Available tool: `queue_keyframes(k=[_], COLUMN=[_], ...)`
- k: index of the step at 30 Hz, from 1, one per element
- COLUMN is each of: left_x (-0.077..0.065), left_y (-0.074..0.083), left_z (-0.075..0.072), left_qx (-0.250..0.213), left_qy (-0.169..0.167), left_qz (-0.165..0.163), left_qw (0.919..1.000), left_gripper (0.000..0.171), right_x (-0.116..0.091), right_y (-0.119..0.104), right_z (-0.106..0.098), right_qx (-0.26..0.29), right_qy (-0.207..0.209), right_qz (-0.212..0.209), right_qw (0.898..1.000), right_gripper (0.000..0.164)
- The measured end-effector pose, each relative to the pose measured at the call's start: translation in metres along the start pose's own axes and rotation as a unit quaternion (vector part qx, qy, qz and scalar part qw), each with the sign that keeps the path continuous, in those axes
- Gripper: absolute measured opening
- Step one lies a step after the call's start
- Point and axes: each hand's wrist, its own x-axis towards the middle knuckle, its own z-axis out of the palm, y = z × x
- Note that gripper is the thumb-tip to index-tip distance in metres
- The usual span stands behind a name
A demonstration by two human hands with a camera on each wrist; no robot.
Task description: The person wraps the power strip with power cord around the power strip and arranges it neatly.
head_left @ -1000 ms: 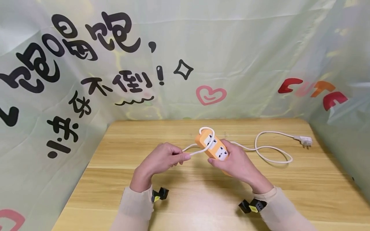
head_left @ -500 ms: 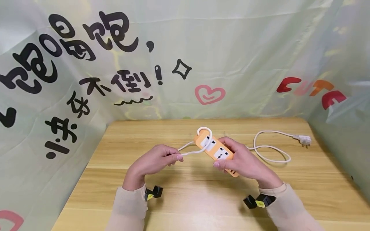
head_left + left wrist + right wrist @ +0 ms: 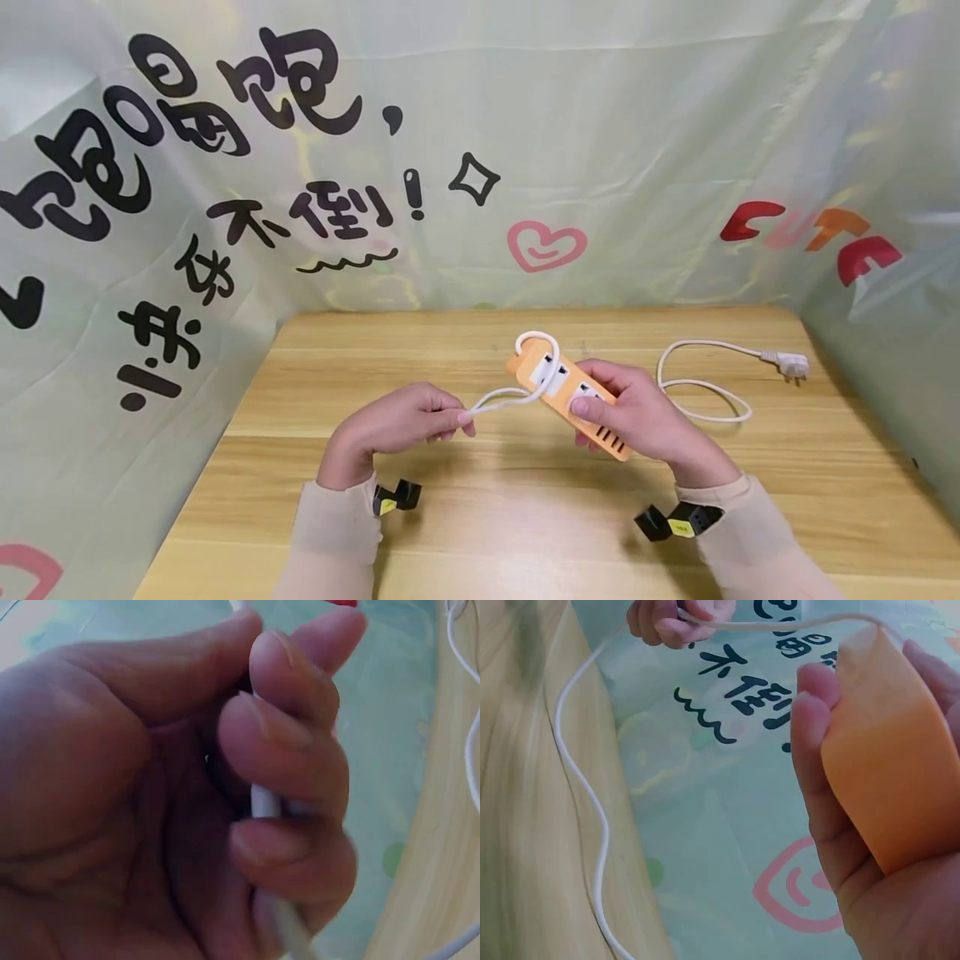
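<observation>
An orange power strip point(image 3: 567, 398) with white socket panels is held tilted over the table. My right hand point(image 3: 633, 412) grips its lower half, the thumb lying on the front face beside the lower sockets. From the strip's upper end a white cord point(image 3: 538, 335) loops across the face and runs left in two strands. My left hand point(image 3: 412, 421) pinches these strands between thumb and fingertips. In the left wrist view, the curled fingers wrap the cord point(image 3: 264, 802). The right wrist view shows the strip's plain orange back point(image 3: 892, 750).
The cord's far stretch lies in a loose curve on the wooden table point(image 3: 315, 467), ending in a white plug point(image 3: 792, 367) at the back right. A printed cloth point(image 3: 637, 167) surrounds the table at the back and sides.
My left hand has drawn the cord leftward. My right hand and the strip have shifted right, exposing the slots at the strip's lower end. The two strands now lie closer together.
</observation>
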Motion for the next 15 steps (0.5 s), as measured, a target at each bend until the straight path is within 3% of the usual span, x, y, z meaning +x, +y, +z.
queue_keyframes(k=[7,15], left_x=[0.009,0.015], left_y=[-0.002,0.002], left_z=[0.008,0.013], left_qx=[0.084,0.149], left_qy=[0.059,0.094], left_qz=[-0.076,-0.048], left_qw=[0.9919,0.9831], left_gripper=[0.045,0.026], right_x=[0.002,0.004], right_y=[0.006,0.008], right_z=[0.007,0.015], right_qx=[-0.01,-0.071], right_qy=[-0.063,-0.149], right_qz=[0.0,-0.008], right_qw=[0.998,0.986], right_gripper=[0.025,0.023])
